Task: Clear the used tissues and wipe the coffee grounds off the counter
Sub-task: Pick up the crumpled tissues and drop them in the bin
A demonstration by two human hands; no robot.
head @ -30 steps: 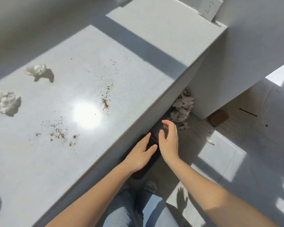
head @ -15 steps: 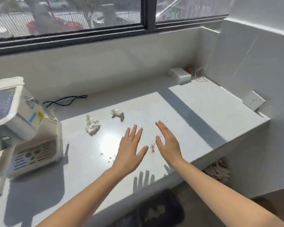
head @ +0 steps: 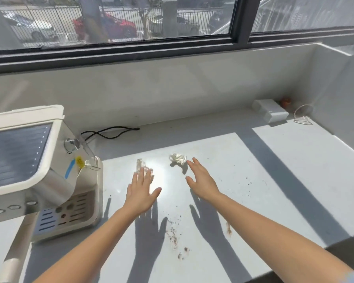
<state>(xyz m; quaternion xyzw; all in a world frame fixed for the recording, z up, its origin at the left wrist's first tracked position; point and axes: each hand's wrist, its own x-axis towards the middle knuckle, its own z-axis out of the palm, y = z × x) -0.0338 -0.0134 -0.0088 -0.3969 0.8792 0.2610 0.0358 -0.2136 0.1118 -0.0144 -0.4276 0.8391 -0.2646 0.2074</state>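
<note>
Two crumpled white tissues lie on the white counter (head: 274, 172). The left tissue (head: 141, 166) sits in a sun glare, partly behind the fingertips of my left hand (head: 140, 192), which hovers flat with fingers apart. The right tissue (head: 178, 158) lies just left of the fingertips of my right hand (head: 200, 180), also open and empty. Brown coffee grounds (head: 174, 235) are scattered near the front edge between the hands' shadows. A smaller smear of grounds (head: 229, 228) and a few specks (head: 248, 182) lie further right.
A cream coffee machine (head: 39, 170) fills the left side, its handle sticking toward me. A black cord (head: 110, 132) lies behind it. In the back right corner are a white box (head: 271, 112), a clear plastic lid (head: 302, 115) and a small red object (head: 286, 102). Window wall behind.
My view rose from the floor and bin beside the counter to the counter and window. Both hands moved up over the counter and forward toward the two tissues.
</note>
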